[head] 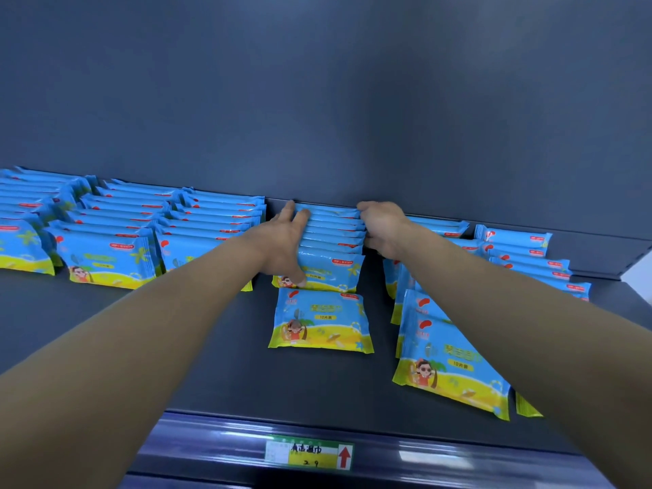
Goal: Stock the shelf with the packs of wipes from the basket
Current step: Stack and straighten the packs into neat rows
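Note:
Blue and yellow packs of wipes stand in rows on a dark shelf [218, 358]. Both my hands clasp the middle row of upright packs [333, 238] at the back of the shelf. My left hand [282, 241] presses the row's left side, with its thumb on the front pack. My right hand [382, 227] presses the right side. One single pack [321, 321] leans just in front of that row, touched by neither hand. The basket is out of view.
Full rows of packs [116, 238] fill the shelf's left part. Looser leaning rows [444, 354] stand under my right forearm and at the far right [525, 255]. A price label [308, 455] sits on the shelf's front rail. The grey back wall rises behind.

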